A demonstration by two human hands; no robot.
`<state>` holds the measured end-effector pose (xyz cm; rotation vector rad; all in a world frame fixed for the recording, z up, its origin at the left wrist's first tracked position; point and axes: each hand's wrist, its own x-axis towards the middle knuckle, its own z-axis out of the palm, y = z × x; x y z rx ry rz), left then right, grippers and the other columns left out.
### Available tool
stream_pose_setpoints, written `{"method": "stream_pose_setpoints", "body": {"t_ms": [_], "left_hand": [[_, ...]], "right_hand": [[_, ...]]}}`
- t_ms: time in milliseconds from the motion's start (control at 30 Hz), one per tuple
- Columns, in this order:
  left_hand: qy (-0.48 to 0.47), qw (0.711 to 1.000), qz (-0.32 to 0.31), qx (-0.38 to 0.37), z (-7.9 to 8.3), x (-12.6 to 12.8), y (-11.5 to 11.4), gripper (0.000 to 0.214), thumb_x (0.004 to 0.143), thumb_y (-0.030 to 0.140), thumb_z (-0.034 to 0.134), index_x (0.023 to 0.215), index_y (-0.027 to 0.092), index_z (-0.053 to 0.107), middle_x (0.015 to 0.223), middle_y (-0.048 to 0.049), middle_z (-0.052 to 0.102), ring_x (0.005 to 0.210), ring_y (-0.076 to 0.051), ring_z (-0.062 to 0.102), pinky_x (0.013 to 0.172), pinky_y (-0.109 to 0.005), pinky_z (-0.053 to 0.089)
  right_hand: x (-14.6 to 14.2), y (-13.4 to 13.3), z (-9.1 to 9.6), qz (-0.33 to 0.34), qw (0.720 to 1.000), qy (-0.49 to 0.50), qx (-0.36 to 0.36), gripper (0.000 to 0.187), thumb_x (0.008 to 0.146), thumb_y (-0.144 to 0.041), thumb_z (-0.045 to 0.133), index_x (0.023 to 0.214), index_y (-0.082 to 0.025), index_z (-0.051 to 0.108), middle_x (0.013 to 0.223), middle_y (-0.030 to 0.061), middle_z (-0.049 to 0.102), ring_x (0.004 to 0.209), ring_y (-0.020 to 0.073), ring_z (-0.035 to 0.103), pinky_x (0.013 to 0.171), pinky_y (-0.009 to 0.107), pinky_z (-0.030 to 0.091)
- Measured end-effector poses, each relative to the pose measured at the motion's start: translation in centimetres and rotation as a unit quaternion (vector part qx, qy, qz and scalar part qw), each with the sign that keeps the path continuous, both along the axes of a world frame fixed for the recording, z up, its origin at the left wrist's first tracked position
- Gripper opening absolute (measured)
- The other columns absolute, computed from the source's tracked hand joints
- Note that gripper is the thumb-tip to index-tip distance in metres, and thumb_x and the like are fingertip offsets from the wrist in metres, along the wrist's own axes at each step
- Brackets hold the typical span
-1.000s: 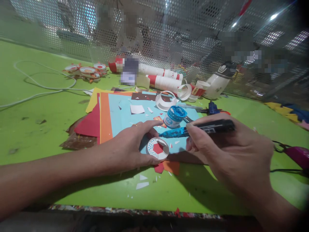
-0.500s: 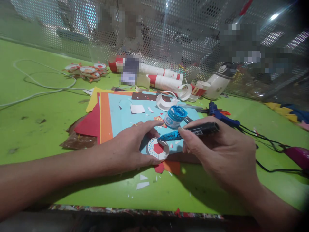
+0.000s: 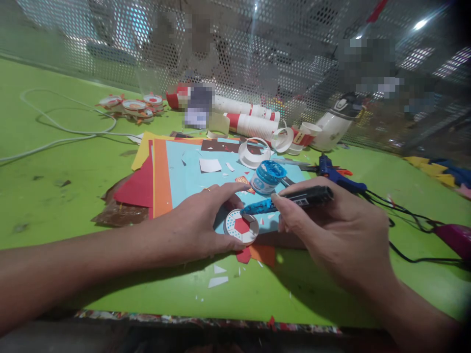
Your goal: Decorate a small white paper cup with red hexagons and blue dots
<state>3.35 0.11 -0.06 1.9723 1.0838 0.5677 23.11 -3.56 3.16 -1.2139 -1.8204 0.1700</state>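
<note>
Between the thumb and fingers of my left hand (image 3: 200,220) is a small round white disc (image 3: 250,234), held by its rim. It has a red hexagon at its centre, dark lines running outward and blue dots over its left sections. My right hand (image 3: 331,230) grips a black marker pen (image 3: 308,195) whose front end is coated in blue paint. The pen's tip touches or nearly touches the disc's upper edge. Just behind the disc stands an open jar of blue paint (image 3: 268,177), with paint smeared round its mouth. White paper rings (image 3: 254,156) lie farther back.
Coloured paper sheets (image 3: 184,152) lie under the work, with white scraps (image 3: 218,282) in front. A blue glue gun (image 3: 336,179) and its black cord are at the right. Stacked paper cups (image 3: 253,126), a kettle (image 3: 333,128) and finished round pieces (image 3: 134,106) stand behind.
Hardly anything differs. Both hands, the disc and the pen keep their places, with the pen tip still at the disc's upper edge; the view has shifted very slightly.
</note>
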Motion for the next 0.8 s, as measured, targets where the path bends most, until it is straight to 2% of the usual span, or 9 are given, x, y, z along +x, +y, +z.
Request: {"method": "stream_pose_setpoints", "body": {"t_ms": [400, 567, 700, 800], "left_hand": [[0.000, 1.000, -0.001, 0.007, 0.0, 0.0, 0.0, 0.086, 0.069, 0.036, 0.078, 0.145, 0.026, 0.039, 0.119, -0.0066, 0.066, 0.105, -0.027, 0.062, 0.091, -0.040, 0.048], [0.001, 1.000, -0.005, 0.012, 0.0, 0.1, 0.0, 0.082, 0.071, 0.036, 0.077, 0.143, 0.026, 0.040, 0.118, -0.0060, 0.067, 0.104, -0.026, 0.062, 0.090, -0.039, 0.047], [0.007, 1.000, 0.004, 0.001, 0.2, 0.1, -0.1, 0.087, 0.069, 0.033, 0.079, 0.145, 0.024, 0.037, 0.120, -0.0075, 0.066, 0.105, -0.027, 0.062, 0.092, -0.040, 0.047], [0.012, 1.000, 0.009, -0.002, 0.3, 0.1, -0.2, 0.089, 0.068, 0.033, 0.080, 0.145, 0.024, 0.038, 0.120, -0.0074, 0.066, 0.105, -0.028, 0.062, 0.092, -0.040, 0.047]], "right_hand": [[-0.1, -0.4, 0.0, -0.029, 1.000, -0.012, 0.003, 0.012, 0.082, -0.030, 0.070, 0.074, -0.025, 0.062, 0.054, -0.0055, 0.063, 0.043, 0.0118, 0.057, 0.046, 0.025, 0.047], [-0.2, -0.4, -0.3, -0.037, 0.999, -0.015, 0.015, 0.014, 0.081, -0.028, 0.071, 0.073, -0.023, 0.061, 0.050, -0.0063, 0.060, 0.040, 0.0096, 0.054, 0.043, 0.023, 0.045], [-0.1, -0.6, 0.1, -0.031, 0.999, 0.019, 0.008, 0.014, 0.083, -0.028, 0.071, 0.072, -0.024, 0.062, 0.054, -0.0053, 0.061, 0.045, 0.0103, 0.056, 0.046, 0.023, 0.050], [-0.1, -1.0, 0.7, -0.069, 0.996, 0.064, 0.010, 0.014, 0.082, -0.030, 0.072, 0.072, -0.025, 0.064, 0.057, -0.0047, 0.062, 0.046, 0.0114, 0.059, 0.041, 0.023, 0.051]]}}
